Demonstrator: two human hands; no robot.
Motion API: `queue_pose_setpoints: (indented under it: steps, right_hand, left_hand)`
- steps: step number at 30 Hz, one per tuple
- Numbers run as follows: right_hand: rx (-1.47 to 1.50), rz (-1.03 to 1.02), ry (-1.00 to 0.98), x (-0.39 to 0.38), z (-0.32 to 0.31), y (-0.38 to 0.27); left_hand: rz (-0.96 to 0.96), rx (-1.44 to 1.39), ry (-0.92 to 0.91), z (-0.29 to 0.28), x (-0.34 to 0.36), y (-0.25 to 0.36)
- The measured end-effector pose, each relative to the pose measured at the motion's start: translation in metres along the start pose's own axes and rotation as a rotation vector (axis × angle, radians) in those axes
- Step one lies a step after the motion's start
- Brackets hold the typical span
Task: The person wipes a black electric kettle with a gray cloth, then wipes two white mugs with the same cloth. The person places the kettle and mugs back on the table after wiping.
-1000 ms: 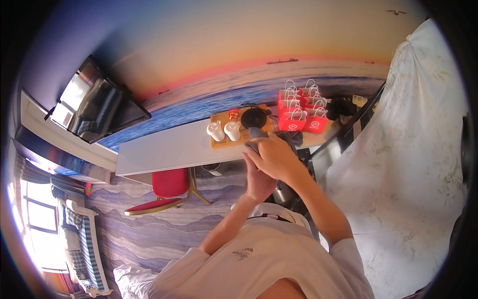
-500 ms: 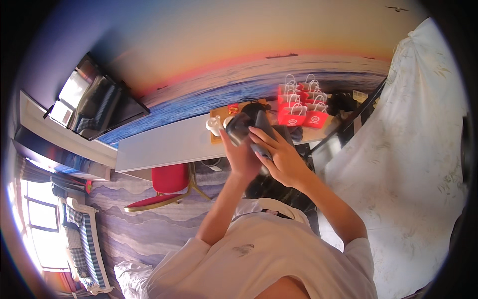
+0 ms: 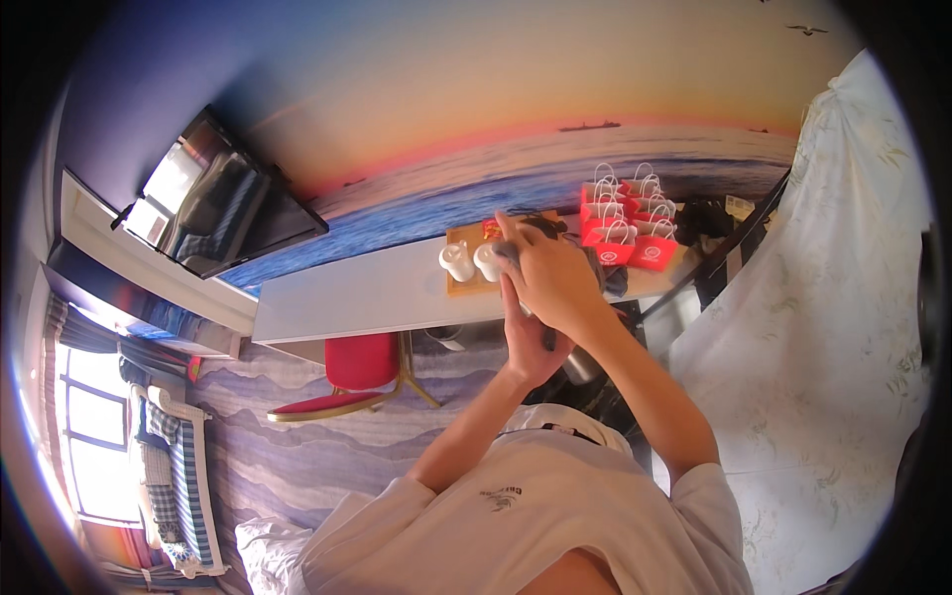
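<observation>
My right hand [image 3: 550, 278] is wrapped over a dark grey object [image 3: 507, 254] in front of the desk, fingers pointing forward and covering much of it. My left hand [image 3: 533, 352] is closed on the same object from below, its thumb raised along it; the object's full shape is hidden. Just beyond are two white lidded cups [image 3: 455, 262] on a wooden tray [image 3: 466, 290], with a small red packet [image 3: 489, 227] and a dark item partly hidden by my fingers. Right of these stand several red paper bags [image 3: 614, 253] with white handles.
White desk [image 3: 337, 302], red chair [image 3: 359, 362] below its front, wall-mounted screen [image 3: 213, 198] at left. A white drape [image 3: 793, 377] and dark rail fill the right. Dark clutter lies beside the bags, a steel vessel [image 3: 582, 369] below my hands. A window and cushioned seat are at lower left.
The dark object was turned between my hands, showing more at half a second ago. Since then my left hand has moved right and my right fingers have reached farther forward over it, hiding more.
</observation>
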State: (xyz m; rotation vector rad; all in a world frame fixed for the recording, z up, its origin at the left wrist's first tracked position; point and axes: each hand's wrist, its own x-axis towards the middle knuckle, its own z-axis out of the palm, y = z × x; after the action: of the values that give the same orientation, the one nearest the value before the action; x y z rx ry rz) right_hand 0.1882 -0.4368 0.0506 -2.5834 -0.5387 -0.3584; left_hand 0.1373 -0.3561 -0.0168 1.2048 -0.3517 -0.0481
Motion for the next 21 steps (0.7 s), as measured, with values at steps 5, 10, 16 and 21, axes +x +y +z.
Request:
queue_pose_setpoints:
  steps: [5, 10, 16, 21]
  right_hand:
    - [-0.029, -0.086, 0.082, -0.018, 0.005, 0.004]
    - [0.068, -0.145, 0.179, -0.057, 0.006, 0.013]
    - [0.126, -0.089, 0.308, -0.064, 0.023, 0.027]
    - [0.346, -0.100, 0.265, -0.020, -0.003, 0.004]
  left_hand:
    - [-0.429, -0.945, 0.074, 0.002, 0.007, 0.018]
    - [-0.305, -0.862, 0.142, -0.026, 0.026, 0.015]
    - [-0.285, -0.925, -0.042, -0.033, 0.040, 0.036]
    - [-0.402, -0.810, 0.057, -0.005, 0.020, 0.028]
